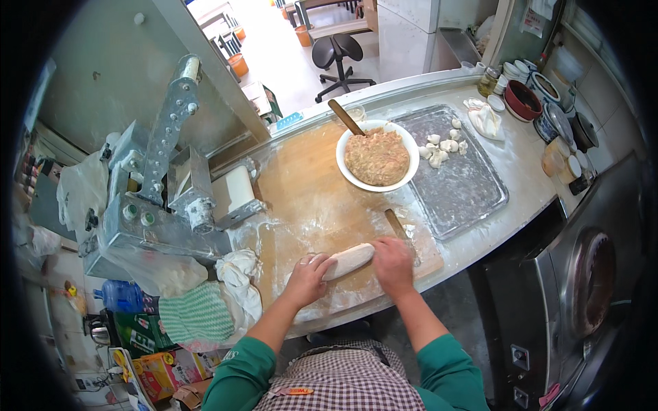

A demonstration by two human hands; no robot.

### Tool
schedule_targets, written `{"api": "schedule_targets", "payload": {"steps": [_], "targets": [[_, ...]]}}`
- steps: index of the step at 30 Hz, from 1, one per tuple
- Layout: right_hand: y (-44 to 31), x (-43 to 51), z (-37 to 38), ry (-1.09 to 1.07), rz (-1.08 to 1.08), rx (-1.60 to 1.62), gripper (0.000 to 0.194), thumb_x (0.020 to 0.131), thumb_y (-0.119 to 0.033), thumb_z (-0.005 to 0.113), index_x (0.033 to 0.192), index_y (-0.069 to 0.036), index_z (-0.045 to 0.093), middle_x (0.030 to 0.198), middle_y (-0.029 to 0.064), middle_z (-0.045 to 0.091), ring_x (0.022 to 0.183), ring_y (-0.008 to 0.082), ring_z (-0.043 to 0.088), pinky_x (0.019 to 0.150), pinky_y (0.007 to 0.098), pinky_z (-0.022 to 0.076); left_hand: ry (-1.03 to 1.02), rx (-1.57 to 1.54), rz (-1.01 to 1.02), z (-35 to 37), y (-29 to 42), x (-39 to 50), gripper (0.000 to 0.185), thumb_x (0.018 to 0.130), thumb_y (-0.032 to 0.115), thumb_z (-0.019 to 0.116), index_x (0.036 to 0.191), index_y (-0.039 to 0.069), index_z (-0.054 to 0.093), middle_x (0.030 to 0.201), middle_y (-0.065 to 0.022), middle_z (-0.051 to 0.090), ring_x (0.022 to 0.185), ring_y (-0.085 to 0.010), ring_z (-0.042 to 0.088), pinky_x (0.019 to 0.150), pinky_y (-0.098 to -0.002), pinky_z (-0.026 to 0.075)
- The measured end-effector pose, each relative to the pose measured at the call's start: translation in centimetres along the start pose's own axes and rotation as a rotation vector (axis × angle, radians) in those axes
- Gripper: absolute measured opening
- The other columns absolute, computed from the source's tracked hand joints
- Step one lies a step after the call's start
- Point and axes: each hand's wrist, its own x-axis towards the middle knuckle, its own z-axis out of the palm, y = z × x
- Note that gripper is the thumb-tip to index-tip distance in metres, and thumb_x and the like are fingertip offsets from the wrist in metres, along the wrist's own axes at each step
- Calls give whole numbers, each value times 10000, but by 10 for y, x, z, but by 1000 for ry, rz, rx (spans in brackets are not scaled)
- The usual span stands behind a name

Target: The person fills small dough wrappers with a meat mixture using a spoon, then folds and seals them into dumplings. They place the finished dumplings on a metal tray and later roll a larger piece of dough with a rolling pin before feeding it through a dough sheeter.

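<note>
A thick roll of pale dough [350, 261] lies slantwise on the floured wooden board [293, 154]. My left hand [310, 277] is over its left part, with thumb and fingers around it. At the right end of the roll is my right hand [393, 264], slightly blurred and curled against the dough; its finger pads are hidden. Just beyond that hand lies a dough scraper with a wooden handle [395, 223], its blade partly covered. Farther back, a white bowl [341, 167] holds minced filling [378, 159], with a wooden-handled tool [345, 117] stuck in it.
To the right, a floured metal tray [457, 205] carries several small dumplings [437, 149]. A metal dough machine [159, 221] stands at the left, beside a crumpled white cloth [239, 277]. Jars and a red bowl [522, 100] line the far right. A stove [545, 308] is below the counter's right edge.
</note>
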Motion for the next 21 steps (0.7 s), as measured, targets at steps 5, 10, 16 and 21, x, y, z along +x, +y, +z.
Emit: {"api": "schedule_targets", "payload": {"steps": [5, 10, 16, 21], "targets": [[-32, 48, 56, 28, -169, 8, 343, 822, -165, 704, 1148, -67, 661, 1241, 153, 627, 1208, 360, 559, 1058, 460, 431, 44, 15, -27, 4, -19, -13, 660, 765, 247, 771, 1360, 110, 520, 1338, -145, 549, 1230, -373, 522, 1014, -485, 440], [-32, 41, 81, -264, -4, -209, 522, 903, -430, 612, 1356, -171, 614, 1510, 143, 454, 1427, 356, 358, 1195, 530, 211, 79, 29, -117, 16, -36, -38, 738, 785, 452, 753, 1380, 89, 509, 1415, -157, 499, 1270, -386, 489, 1061, -542, 371], [-32, 41, 85, -317, 4, -307, 544, 896, -469, 598, 1384, -229, 603, 1555, 100, 414, 1470, 359, 293, 1203, 568, 161, 213, 128, -62, 28, -44, -42, 774, 762, 528, 739, 1364, 92, 524, 1449, -151, 478, 1352, -397, 408, 1082, -640, 279], [-35, 53, 78, -359, 7, -361, 565, 904, -452, 595, 1436, -268, 540, 1567, 68, 409, 1482, 338, 284, 1218, 566, 124, 204, 113, -52, 28, -48, -37, 745, 757, 539, 741, 1328, 97, 558, 1434, -136, 495, 1340, -395, 414, 1094, -645, 269]]}}
